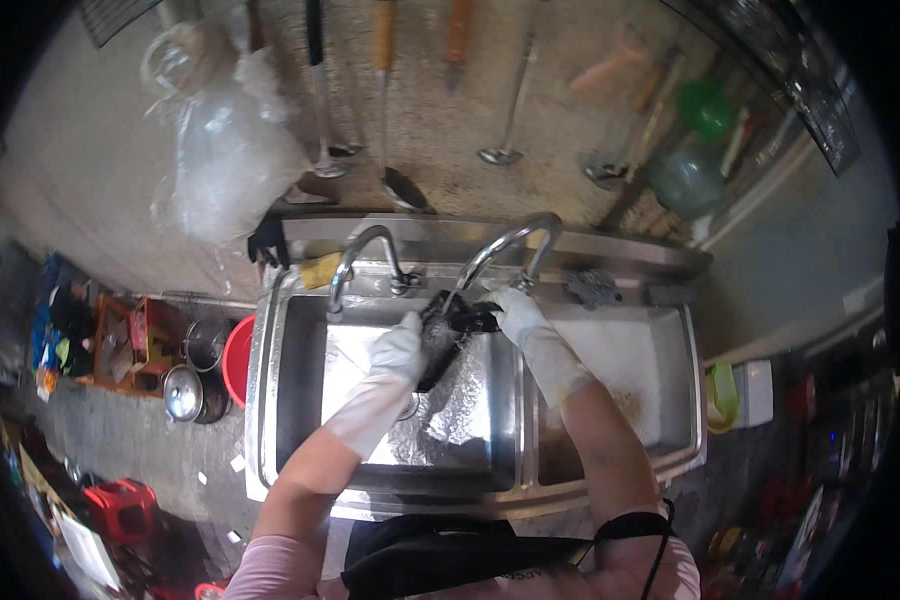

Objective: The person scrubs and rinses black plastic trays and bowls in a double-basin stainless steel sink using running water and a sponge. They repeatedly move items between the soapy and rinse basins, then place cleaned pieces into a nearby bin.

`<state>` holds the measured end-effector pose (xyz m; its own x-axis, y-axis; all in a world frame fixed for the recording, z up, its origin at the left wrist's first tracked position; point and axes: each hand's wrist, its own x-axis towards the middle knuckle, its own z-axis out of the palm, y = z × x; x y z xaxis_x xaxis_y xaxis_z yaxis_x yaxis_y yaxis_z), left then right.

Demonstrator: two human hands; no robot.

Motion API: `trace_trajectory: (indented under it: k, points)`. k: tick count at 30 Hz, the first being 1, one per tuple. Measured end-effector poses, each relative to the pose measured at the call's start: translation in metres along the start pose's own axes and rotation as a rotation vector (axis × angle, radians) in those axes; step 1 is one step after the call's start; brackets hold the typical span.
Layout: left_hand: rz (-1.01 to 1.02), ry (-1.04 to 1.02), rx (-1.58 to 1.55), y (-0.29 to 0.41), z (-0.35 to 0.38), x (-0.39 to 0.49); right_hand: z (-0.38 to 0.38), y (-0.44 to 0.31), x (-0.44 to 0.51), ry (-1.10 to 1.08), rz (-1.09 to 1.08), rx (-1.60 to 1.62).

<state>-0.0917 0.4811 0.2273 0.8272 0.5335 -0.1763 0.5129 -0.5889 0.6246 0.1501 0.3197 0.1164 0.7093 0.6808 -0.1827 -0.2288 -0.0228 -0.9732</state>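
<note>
White rubber gloves cover both hands. My left hand grips the left side of a black object, perhaps a container, over the left basin of a steel double sink. On its other side, my right hand has hold of a dark flap or handle-like part. Water from the right gooseneck faucet runs onto the black object and splashes down into the basin. The left faucet arches over the same basin, and no stream shows from it. Glare and motion blur hide the object's exact shape.
Whitish, foamy-looking water fills the right basin. A yellow sponge and a grey scouring pad lie on the back ledge. Ladles hang on the wall beside a plastic bag. A red basin and lidded pot stand left.
</note>
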Motion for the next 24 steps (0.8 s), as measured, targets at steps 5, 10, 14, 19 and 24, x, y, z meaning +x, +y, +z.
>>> trace_trajectory:
  k: [5, 10, 14, 19, 24]
  points:
    - [0.257, 0.129, 0.322, -0.023, -0.059, -0.061, 0.016, -0.056, -0.044, 0.21, -0.137, -0.723]
    - [0.988, 0.268, 0.658, -0.054, -0.105, -0.111, 0.034, -0.078, -0.134, 0.164, -0.096, -0.731]
    - [0.749, -0.116, 0.674, -0.065, -0.113, -0.098, 0.053, -0.053, -0.213, 0.422, 0.177, 0.029]
    - [0.335, 0.078, 0.399, -0.01, -0.129, -0.082, 0.068, -0.046, -0.375, 0.791, 0.287, -0.693]
    - [0.691, 0.201, 0.412, 0.123, -0.152, -0.175, 0.078, 0.043, -0.576, 1.31, 0.223, 0.441]
